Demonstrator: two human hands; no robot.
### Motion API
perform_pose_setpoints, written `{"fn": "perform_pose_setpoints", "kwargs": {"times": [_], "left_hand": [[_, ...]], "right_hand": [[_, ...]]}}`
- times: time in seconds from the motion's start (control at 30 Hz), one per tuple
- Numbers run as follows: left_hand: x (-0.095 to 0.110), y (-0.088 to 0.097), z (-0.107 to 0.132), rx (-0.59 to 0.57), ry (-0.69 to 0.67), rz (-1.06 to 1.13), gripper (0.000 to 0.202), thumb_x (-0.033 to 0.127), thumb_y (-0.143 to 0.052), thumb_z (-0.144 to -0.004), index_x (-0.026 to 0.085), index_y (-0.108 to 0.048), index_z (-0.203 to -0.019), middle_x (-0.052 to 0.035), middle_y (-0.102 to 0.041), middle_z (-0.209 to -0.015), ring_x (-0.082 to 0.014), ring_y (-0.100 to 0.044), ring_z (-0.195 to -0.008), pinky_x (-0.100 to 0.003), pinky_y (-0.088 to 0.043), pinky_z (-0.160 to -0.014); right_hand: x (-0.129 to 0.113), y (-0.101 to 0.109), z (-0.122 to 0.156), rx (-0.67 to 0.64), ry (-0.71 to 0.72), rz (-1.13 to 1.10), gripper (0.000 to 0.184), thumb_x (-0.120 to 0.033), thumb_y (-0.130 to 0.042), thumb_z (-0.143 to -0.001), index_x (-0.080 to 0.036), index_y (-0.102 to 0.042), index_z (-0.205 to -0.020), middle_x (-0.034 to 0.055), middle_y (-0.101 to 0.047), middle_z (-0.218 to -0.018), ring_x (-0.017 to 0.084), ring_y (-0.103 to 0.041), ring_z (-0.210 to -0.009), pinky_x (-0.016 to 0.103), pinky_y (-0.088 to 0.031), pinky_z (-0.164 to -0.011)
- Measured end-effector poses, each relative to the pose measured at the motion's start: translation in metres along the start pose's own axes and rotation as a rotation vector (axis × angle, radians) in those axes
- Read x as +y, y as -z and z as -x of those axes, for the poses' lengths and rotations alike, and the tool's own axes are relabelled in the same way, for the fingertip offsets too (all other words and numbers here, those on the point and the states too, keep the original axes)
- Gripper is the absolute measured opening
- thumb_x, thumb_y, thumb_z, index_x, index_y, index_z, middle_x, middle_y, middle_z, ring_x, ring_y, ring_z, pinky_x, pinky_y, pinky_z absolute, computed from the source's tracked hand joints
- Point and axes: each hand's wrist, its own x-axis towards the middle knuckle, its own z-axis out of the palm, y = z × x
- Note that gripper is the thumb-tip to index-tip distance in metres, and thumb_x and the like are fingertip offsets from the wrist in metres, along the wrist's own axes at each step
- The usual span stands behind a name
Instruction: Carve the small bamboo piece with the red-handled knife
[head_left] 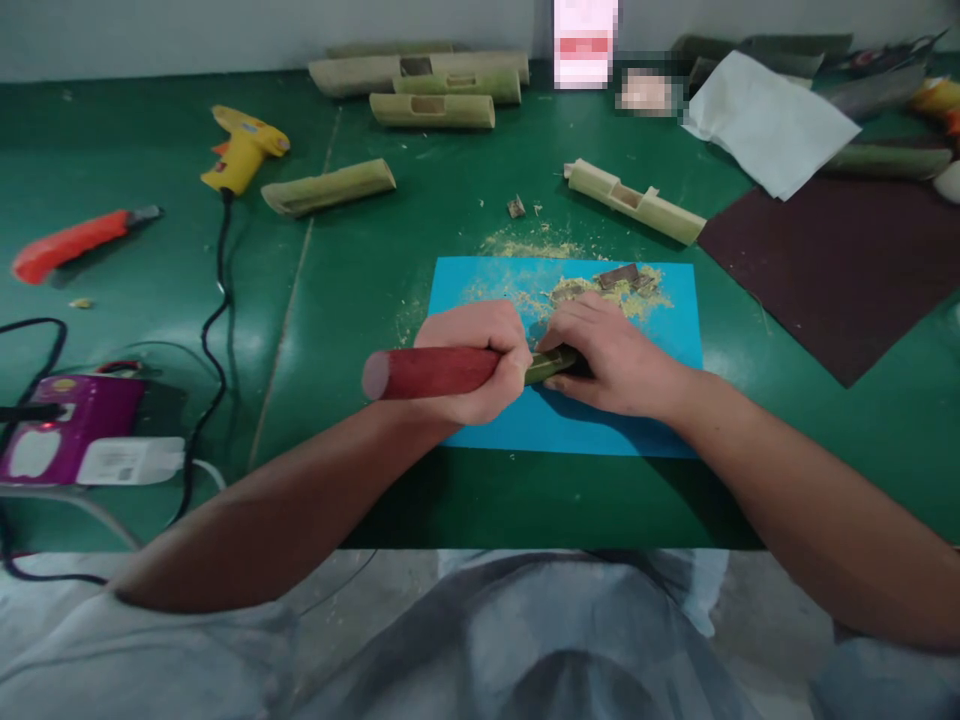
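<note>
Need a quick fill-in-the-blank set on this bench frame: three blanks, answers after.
1. The left hand grips a tool handle coloured ____.
2. The right hand holds a bamboo piece on a ____ sheet.
3. The glue gun lying upper left is ____.
Missing words: red; blue; yellow.

One head-worn camera looks forward and down (from close range) over the green table (360, 270).

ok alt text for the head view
A left hand clasps a red round wooden handle while the right hand holds a short green bamboo piece over a blue paper sheet. Cut bamboo tubes, a yellow glue gun and an orange utility knife lie on the green table.
</note>
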Motion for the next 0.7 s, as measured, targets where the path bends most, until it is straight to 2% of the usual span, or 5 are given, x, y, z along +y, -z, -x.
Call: {"fn": "perform_pose_setpoints", "kwargs": {"times": [0.13, 0.27, 0.43, 0.6, 0.7], "left_hand": [[0.004, -0.004, -0.004, 0.083, -0.020, 0.045, 0.015, 0.018, -0.071, -0.096, 0.025, -0.071, -0.083, 0.0023, -0.079, -0.080, -0.0141, -0.076, -0.071, -0.030, -0.061, -0.069], [0.010, -0.002, -0.010, -0.062, 0.077, -0.051, 0.015, 0.022, -0.071, -0.095, 0.028, -0.073, -0.082, 0.0015, -0.082, -0.083, -0.0194, -0.080, -0.078, -0.035, -0.064, -0.074], [0.014, 0.001, -0.015, -0.169, 0.083, -0.071, 0.016, 0.023, -0.070, -0.096, 0.028, -0.071, -0.081, 0.0015, -0.082, -0.082, -0.0193, -0.079, -0.077, -0.034, -0.063, -0.073], [0.009, 0.002, -0.012, -0.115, -0.011, -0.031, 0.019, 0.017, -0.069, -0.093, 0.024, -0.065, -0.076, 0.0012, -0.075, -0.076, -0.0149, -0.072, -0.067, -0.030, -0.057, -0.062], [0.002, 0.003, -0.006, -0.061, -0.022, -0.039, 0.019, 0.017, -0.069, -0.091, 0.024, -0.063, -0.075, 0.0010, -0.073, -0.074, -0.0152, -0.069, -0.064, -0.031, -0.054, -0.058]], "right_hand": [[0.001, -0.001, -0.001, 0.001, -0.003, -0.005, 0.016, -0.033, -0.071, -0.098, -0.024, -0.060, -0.106, 0.0077, -0.069, -0.104, 0.029, -0.054, -0.099, 0.045, -0.038, -0.092], [0.002, -0.001, -0.001, -0.005, -0.015, -0.001, 0.017, -0.035, -0.070, -0.099, -0.025, -0.057, -0.102, 0.0078, -0.068, -0.103, 0.029, -0.054, -0.098, 0.045, -0.038, -0.091], [0.001, -0.001, -0.002, -0.012, -0.030, -0.004, 0.015, -0.036, -0.068, -0.100, -0.025, -0.058, -0.102, 0.0073, -0.067, -0.101, 0.029, -0.054, -0.096, 0.046, -0.037, -0.092], [0.001, 0.000, -0.001, -0.008, -0.016, -0.010, 0.015, -0.033, -0.069, -0.098, -0.025, -0.059, -0.105, 0.0071, -0.067, -0.101, 0.028, -0.055, -0.096, 0.046, -0.038, -0.093], [0.000, 0.000, -0.001, -0.011, -0.029, -0.006, 0.018, -0.032, -0.072, -0.096, -0.025, -0.061, -0.108, 0.0073, -0.067, -0.103, 0.029, -0.055, -0.099, 0.045, -0.039, -0.094]]}}
